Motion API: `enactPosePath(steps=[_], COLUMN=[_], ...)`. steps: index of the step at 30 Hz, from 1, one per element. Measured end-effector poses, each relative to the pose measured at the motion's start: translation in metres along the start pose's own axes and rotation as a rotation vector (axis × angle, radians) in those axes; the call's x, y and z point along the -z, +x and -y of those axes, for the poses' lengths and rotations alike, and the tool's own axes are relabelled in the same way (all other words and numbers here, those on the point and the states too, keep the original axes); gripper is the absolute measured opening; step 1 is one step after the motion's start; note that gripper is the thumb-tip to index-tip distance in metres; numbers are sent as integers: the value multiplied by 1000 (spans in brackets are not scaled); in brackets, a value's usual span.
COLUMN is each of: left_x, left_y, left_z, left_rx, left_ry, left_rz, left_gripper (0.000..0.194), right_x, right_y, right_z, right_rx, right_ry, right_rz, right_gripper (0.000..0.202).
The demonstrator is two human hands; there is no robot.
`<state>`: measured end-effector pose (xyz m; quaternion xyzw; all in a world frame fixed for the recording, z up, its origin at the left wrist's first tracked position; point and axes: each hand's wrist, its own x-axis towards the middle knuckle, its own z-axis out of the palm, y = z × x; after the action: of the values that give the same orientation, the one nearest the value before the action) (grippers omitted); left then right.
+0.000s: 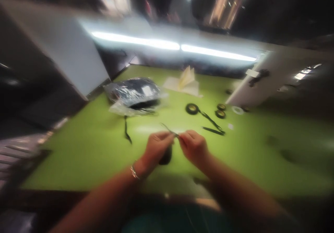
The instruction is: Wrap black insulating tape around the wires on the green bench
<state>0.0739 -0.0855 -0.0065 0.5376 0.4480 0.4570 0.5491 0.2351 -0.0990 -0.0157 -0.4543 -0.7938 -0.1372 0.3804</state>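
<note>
Both hands meet over the middle of the green table (104, 163), pinching a thin dark cord (168, 129) between fingertips. My left hand (158, 144) has its fingers closed on the cord, whose free end sticks out up and to the left. Close beside it, my right hand (194, 144) is closed on the same cord a little to the right. Under the left hand shows a dark rounded object (166, 157), partly hidden by that hand; I cannot tell whether it joins the cord. A bracelet circles my left wrist.
Beyond the hands lies a clear plastic bag (135, 90) with dark contents. A black strip (127, 130) is in front of it. An open paper booklet (186, 83), black tape rolls (192, 108), a bundle of black cords (211, 119) and a dark pen-like tool (213, 131) lie farther right.
</note>
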Motion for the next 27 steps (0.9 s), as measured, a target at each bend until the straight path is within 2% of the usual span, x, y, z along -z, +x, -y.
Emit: enactPosePath(steps=[4,8,11,15,18,22,24,27], left_x=[1,4,7,7,6,6,6,5], left_y=[0,8,13,15,14,16,17,17], left_z=[3,16,25,29,26,23,22,23], left_rx=[49,95,100,164,159,71,27,-36], left_ry=[-41,-90,-136,-92,7,132,172,224], left_rz=[18,49,81,27,4,-30,-39,-35], left_gripper=[29,27,29,41,43,40,38,36], right_x=[1,-2,-5,-8,-8,-3,1,6], right_y=[2,-1,-4,-6,-3,3,6,9], right_z=[-2,-9,-13,-12,-11,-13,-12,-7], right_rx=[139,275,289,298,224,-10,-88,-125], right_ry=[-104,-131,-159,-162,-138,79,188,146], right_rz=[-27,-10,2,3,34,152,203,307], right_gripper=[15,17,17,17,15,5,13,20])
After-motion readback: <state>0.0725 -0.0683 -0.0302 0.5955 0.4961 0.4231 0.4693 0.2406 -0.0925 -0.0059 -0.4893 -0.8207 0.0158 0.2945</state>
